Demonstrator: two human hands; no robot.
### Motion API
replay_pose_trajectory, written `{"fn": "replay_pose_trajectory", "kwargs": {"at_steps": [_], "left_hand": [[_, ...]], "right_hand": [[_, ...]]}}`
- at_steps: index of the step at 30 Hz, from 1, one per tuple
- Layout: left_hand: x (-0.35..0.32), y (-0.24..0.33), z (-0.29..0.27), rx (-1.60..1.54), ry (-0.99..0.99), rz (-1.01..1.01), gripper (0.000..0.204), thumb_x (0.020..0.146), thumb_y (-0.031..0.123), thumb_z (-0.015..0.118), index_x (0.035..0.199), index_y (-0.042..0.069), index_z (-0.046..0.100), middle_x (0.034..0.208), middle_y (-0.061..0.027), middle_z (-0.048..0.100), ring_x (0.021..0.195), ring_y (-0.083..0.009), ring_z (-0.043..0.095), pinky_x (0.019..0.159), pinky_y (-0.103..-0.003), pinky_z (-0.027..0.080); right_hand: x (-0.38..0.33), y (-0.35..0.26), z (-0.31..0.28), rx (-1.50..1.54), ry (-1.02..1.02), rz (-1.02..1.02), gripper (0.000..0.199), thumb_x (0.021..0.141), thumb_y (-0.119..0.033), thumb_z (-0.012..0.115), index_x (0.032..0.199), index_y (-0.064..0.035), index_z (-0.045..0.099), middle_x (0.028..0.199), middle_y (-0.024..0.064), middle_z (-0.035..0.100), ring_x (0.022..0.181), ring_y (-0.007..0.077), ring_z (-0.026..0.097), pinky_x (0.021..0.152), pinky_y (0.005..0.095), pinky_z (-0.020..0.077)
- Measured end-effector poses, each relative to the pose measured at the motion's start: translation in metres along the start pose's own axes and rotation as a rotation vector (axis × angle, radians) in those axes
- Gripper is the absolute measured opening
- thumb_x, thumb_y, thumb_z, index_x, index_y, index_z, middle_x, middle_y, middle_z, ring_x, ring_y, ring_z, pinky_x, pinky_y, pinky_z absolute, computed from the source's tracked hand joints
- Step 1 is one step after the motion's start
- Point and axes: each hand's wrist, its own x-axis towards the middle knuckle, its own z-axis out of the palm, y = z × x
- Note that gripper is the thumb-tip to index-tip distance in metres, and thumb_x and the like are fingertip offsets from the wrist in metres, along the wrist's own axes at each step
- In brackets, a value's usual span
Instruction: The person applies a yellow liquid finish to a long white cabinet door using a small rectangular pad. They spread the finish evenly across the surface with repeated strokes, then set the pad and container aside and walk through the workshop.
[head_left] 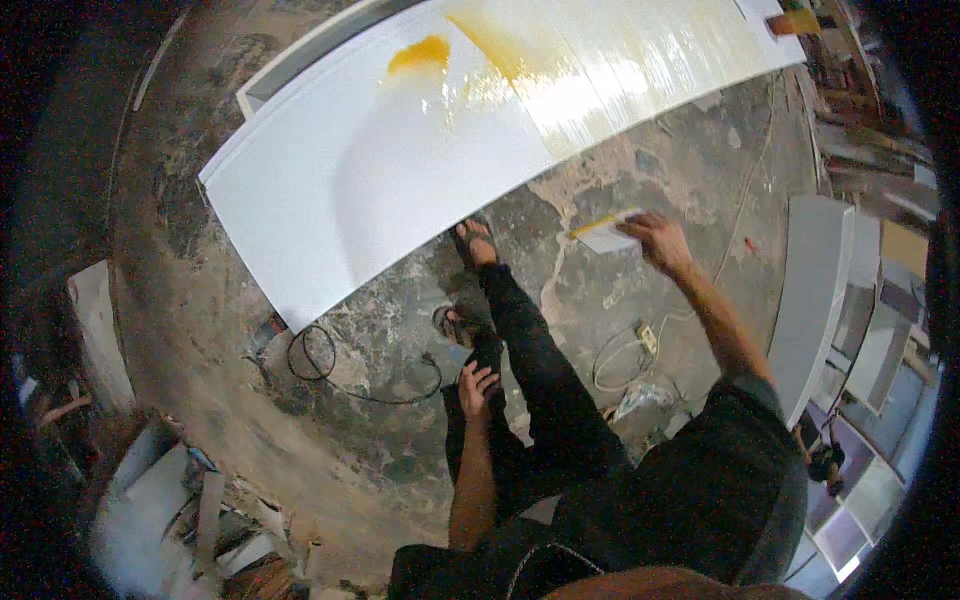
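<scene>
My right hand [652,238] is out over the floor, its fingers closed on a flat white spreader [604,234] with yellow glue along one edge. In front of me lies a long white panel [300,210]. A puddle of yellow glue [420,55] sits on its bare white part, and a thin glossy coat of glue [610,85] covers the part farther right. A gap separates the spreader from the panel's near edge. My left hand [477,390] is down against my dark trouser leg, fingers loosely apart and holding nothing.
A black cable [400,400] loops on the floor by the panel's near left corner. To the right are a pale cord with a socket block [647,340] and crumpled clear plastic [645,398]. Grey boards [812,290] stand at right; scrap pieces [240,540] pile up lower left.
</scene>
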Motion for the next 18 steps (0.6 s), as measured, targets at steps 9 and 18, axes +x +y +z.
{"fn": "replay_pose_trajectory", "kwargs": {"at_steps": [9,18], "left_hand": [[0.028,0.040,0.027,0.244,0.025,-0.099,0.056,0.103,0.047,0.039,0.135,0.002,0.048,0.126,-0.0188,0.058,0.103,-0.0269,0.064,0.084,-0.041,0.054],[0.045,0.116,0.065,-0.026,0.210,-0.250,0.057,0.102,0.048,0.041,0.135,0.003,0.051,0.118,-0.0138,0.063,0.097,-0.0246,0.066,0.082,-0.038,0.052]], "right_hand": [[0.132,-0.078,-0.112,0.115,0.420,-0.067,0.067,0.067,0.010,0.055,0.126,-0.0202,0.064,0.129,0.0077,0.062,0.122,0.0285,0.057,0.105,0.0460,0.0448],[0.306,-0.052,-0.081,-0.200,0.508,-0.153,0.055,0.082,-0.002,0.053,0.131,-0.0262,0.059,0.132,0.0053,0.060,0.125,0.0253,0.054,0.111,0.0446,0.0388]]}}
